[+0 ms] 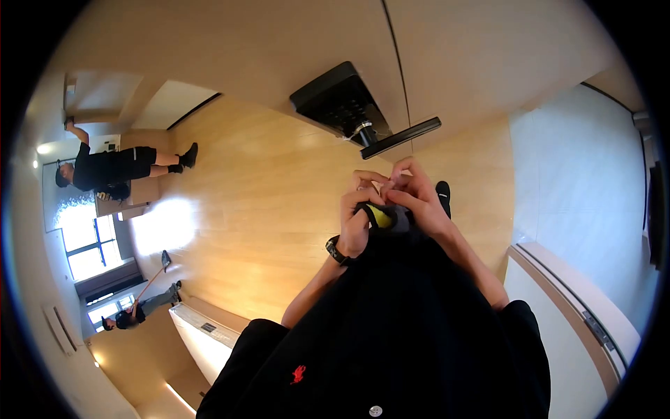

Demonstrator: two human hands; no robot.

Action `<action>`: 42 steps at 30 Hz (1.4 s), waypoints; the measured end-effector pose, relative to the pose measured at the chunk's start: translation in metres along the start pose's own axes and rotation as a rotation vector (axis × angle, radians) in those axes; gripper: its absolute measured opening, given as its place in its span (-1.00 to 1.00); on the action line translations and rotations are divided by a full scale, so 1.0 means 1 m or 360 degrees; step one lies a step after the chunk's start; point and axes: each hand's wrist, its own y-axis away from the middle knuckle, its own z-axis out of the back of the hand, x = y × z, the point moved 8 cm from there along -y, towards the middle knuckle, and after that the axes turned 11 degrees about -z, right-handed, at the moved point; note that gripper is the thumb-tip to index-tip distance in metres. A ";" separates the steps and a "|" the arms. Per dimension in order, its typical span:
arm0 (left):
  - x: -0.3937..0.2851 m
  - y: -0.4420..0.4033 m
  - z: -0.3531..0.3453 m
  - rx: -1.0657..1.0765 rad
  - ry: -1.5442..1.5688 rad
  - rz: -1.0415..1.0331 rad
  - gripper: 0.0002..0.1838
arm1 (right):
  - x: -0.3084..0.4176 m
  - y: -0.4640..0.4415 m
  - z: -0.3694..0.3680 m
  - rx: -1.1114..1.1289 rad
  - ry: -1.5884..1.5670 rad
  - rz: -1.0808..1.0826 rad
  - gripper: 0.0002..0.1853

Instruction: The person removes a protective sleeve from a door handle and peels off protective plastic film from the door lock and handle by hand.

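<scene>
My left hand, with a black watch on its wrist, is closed with its fingers curled. My right hand meets it in front of my waist, thumb and fingers pinched together. What the fingertips hold, if anything, is too small to make out. Just below the fingers lies a dark, cloth-like thing with a yellow patch, partly hidden by the hands and against my black shirt. Beyond the hands, a black door lock with a bar handle is on a light brown door; neither hand touches it.
The door spans the top of the view over a wooden floor. Another door edge stands at right. A person in black reaches to a cabinet at far left; another person holds a long-handled mop.
</scene>
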 end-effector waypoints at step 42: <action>0.039 0.015 0.063 -0.0751 0.0562 0.0369 -0.73 | -0.028 0.015 -0.010 -0.0294 0.0511 -0.0118 -0.81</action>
